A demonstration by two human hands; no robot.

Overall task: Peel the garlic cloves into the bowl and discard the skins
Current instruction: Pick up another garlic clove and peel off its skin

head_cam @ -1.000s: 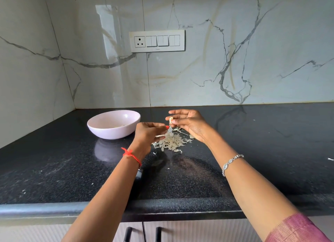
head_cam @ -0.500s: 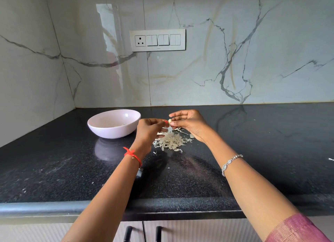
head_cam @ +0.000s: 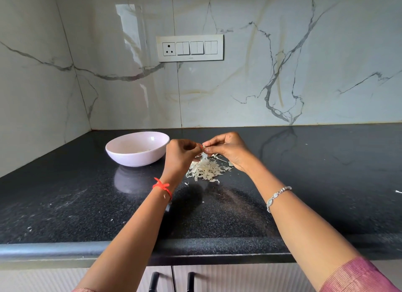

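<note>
Resting on the black speckled stone surface [head_cam: 87,204] at the left, a pale pink round bowl [head_cam: 134,159] is seen. Just right of it, a small pale garlic clove [head_cam: 204,147] is pinched between the left hand [head_cam: 180,155] and the right hand [head_cam: 229,150], each grip clamped on it, above a heap of papery white garlic skins [head_cam: 206,168].

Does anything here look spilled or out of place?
Only the garlic skins: a loose heap lies on the black countertop right of the bowl, with stray flakes scattered around. The bowl stands upright; nothing looks damaged.
</note>
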